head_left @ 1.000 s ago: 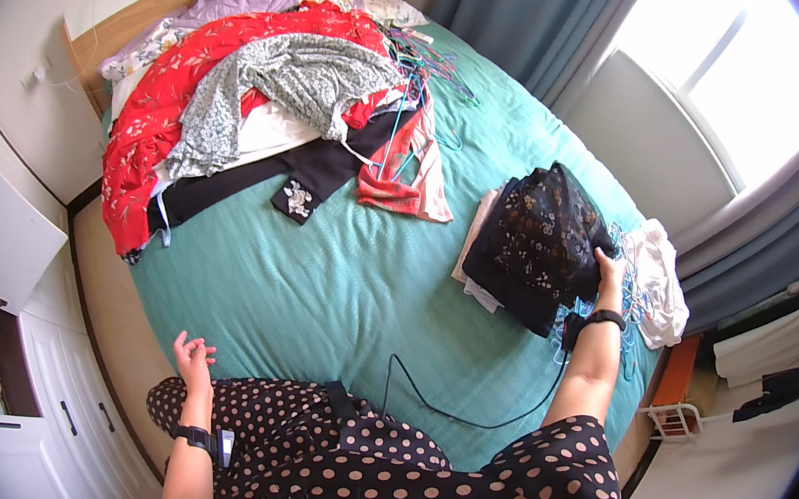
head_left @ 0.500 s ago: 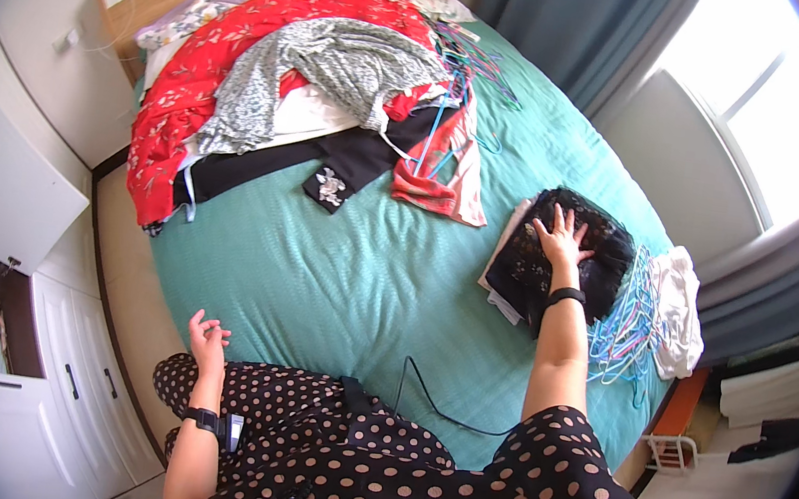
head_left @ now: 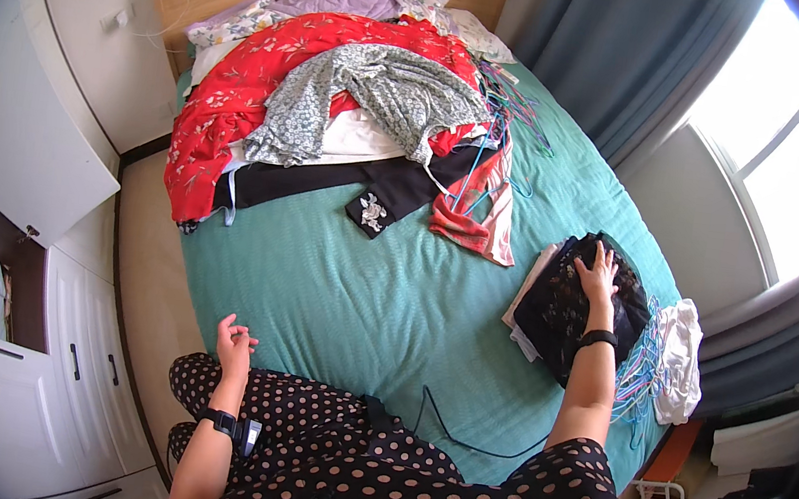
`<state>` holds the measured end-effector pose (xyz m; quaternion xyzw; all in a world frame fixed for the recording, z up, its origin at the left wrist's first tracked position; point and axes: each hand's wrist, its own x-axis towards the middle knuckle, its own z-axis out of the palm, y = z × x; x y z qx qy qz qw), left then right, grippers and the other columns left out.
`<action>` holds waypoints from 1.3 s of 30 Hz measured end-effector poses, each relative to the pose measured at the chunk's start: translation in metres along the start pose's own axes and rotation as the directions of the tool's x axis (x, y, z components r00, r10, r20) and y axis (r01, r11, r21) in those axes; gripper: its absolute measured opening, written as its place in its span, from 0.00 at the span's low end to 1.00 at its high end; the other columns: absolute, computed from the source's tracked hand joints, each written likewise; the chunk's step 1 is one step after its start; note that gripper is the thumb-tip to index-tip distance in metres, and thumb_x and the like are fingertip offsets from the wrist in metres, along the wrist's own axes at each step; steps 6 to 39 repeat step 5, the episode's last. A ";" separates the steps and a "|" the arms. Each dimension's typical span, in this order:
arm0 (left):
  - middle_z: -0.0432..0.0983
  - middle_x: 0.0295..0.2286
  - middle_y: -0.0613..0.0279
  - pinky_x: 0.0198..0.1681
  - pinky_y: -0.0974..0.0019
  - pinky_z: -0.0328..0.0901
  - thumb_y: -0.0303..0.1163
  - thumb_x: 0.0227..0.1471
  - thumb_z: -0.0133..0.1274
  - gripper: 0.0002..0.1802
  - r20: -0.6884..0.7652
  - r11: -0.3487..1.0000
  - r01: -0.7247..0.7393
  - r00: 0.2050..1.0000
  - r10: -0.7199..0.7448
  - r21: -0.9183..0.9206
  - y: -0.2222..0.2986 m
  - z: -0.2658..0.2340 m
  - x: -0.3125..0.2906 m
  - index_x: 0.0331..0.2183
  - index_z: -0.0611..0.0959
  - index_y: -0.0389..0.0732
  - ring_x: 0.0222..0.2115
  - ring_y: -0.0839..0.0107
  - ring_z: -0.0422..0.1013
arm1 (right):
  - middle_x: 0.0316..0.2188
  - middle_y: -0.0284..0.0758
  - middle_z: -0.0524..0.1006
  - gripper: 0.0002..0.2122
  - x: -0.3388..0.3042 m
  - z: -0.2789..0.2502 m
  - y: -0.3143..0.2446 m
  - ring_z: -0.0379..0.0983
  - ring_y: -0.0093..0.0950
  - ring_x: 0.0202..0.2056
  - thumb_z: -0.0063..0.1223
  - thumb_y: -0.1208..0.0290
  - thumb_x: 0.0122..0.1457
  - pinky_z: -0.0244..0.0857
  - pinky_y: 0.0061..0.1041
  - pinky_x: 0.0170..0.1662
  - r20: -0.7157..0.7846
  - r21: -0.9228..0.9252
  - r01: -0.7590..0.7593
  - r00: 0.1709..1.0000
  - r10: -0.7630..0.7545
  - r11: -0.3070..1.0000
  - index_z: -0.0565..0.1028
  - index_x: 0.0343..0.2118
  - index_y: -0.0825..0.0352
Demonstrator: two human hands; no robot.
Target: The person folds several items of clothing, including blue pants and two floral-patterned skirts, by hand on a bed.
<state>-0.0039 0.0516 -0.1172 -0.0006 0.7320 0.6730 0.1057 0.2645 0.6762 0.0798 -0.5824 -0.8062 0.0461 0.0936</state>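
My right hand (head_left: 599, 273) lies spread on top of a black, patterned folded garment (head_left: 554, 300), pressing on it with nothing gripped. Lighter folded cloth (head_left: 525, 311) shows under its left edge. Over the bed's near left edge, beside my knee, my left hand (head_left: 235, 343) hangs with loosely bent fingers apart, holding nothing. Just right of the folded stack lies a tangle of blue and pink hangers (head_left: 644, 368), with a crumpled white garment (head_left: 679, 362) against it.
The green-sheeted bed (head_left: 351, 314) carries a red floral garment (head_left: 224, 125), a grey-green floral one (head_left: 371, 84), black trousers (head_left: 277, 183) and a red-and-white piece with a hanger (head_left: 474, 221). An open cabinet (head_left: 29, 302) stands left. A dark cord (head_left: 465, 444) lies near my lap.
The view has shifted, so the bed and clothes sit lower and further right. My right hand stays on the black garment, a little further along it. The left hand looks much the same.
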 end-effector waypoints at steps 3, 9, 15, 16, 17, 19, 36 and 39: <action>0.69 0.34 0.58 0.24 0.74 0.65 0.18 0.52 0.44 0.24 -0.024 0.998 0.028 0.999 -0.027 0.051 0.003 -0.001 0.001 0.52 0.64 0.36 0.24 0.74 0.72 | 0.66 0.38 0.43 0.39 0.006 0.003 -0.014 0.38 0.46 0.65 0.60 0.51 0.48 0.44 0.64 0.56 -0.074 0.004 0.039 0.997 -0.038 0.999 0.52 0.63 0.48; 0.69 0.35 0.58 0.24 0.74 0.66 0.19 0.52 0.44 0.25 -0.009 0.999 0.039 0.999 -0.039 0.018 -0.006 -0.003 0.006 0.53 0.63 0.37 0.24 0.74 0.72 | 0.66 0.38 0.42 0.42 0.009 0.008 -0.027 0.37 0.45 0.65 0.61 0.53 0.47 0.44 0.63 0.57 -0.129 -0.063 0.072 0.988 -0.080 0.995 0.51 0.63 0.52; 0.69 0.35 0.58 0.24 0.74 0.66 0.19 0.52 0.44 0.25 -0.009 0.999 0.039 0.999 -0.039 0.018 -0.006 -0.003 0.006 0.53 0.63 0.37 0.24 0.74 0.72 | 0.66 0.38 0.42 0.42 0.009 0.008 -0.027 0.37 0.45 0.65 0.61 0.53 0.47 0.44 0.63 0.57 -0.129 -0.063 0.072 0.988 -0.080 0.995 0.51 0.63 0.52; 0.69 0.35 0.58 0.24 0.74 0.66 0.19 0.52 0.44 0.25 -0.009 0.999 0.039 0.999 -0.039 0.018 -0.006 -0.003 0.006 0.53 0.63 0.37 0.24 0.74 0.72 | 0.66 0.38 0.42 0.42 0.009 0.008 -0.027 0.37 0.45 0.65 0.61 0.53 0.47 0.44 0.63 0.57 -0.129 -0.063 0.072 0.988 -0.080 0.995 0.51 0.63 0.52; 0.69 0.35 0.58 0.24 0.74 0.66 0.19 0.52 0.44 0.25 -0.009 0.999 0.039 0.999 -0.039 0.018 -0.006 -0.003 0.006 0.53 0.63 0.37 0.24 0.74 0.72 | 0.66 0.38 0.42 0.42 0.009 0.008 -0.027 0.37 0.45 0.65 0.61 0.53 0.47 0.44 0.63 0.57 -0.129 -0.063 0.072 0.988 -0.080 0.995 0.51 0.63 0.52; 0.69 0.35 0.58 0.24 0.74 0.66 0.19 0.52 0.44 0.25 -0.009 0.999 0.039 0.999 -0.039 0.018 -0.006 -0.003 0.006 0.53 0.63 0.37 0.24 0.74 0.72 | 0.66 0.38 0.42 0.42 0.009 0.008 -0.027 0.37 0.45 0.65 0.61 0.53 0.47 0.44 0.63 0.57 -0.129 -0.063 0.072 0.988 -0.080 0.995 0.51 0.63 0.52; 0.69 0.35 0.58 0.24 0.74 0.66 0.19 0.52 0.44 0.25 -0.009 0.999 0.039 0.999 -0.039 0.018 -0.006 -0.003 0.006 0.53 0.63 0.37 0.24 0.74 0.72 | 0.66 0.38 0.42 0.42 0.009 0.008 -0.027 0.37 0.45 0.65 0.61 0.53 0.47 0.44 0.63 0.57 -0.129 -0.063 0.072 0.988 -0.080 0.995 0.51 0.63 0.52; 0.69 0.35 0.58 0.24 0.74 0.66 0.19 0.52 0.44 0.25 -0.009 0.999 0.039 0.999 -0.039 0.018 -0.006 -0.003 0.006 0.53 0.63 0.37 0.24 0.74 0.72 | 0.66 0.38 0.42 0.42 0.009 0.008 -0.027 0.37 0.45 0.65 0.61 0.53 0.47 0.44 0.63 0.57 -0.129 -0.063 0.072 0.988 -0.080 0.995 0.51 0.63 0.52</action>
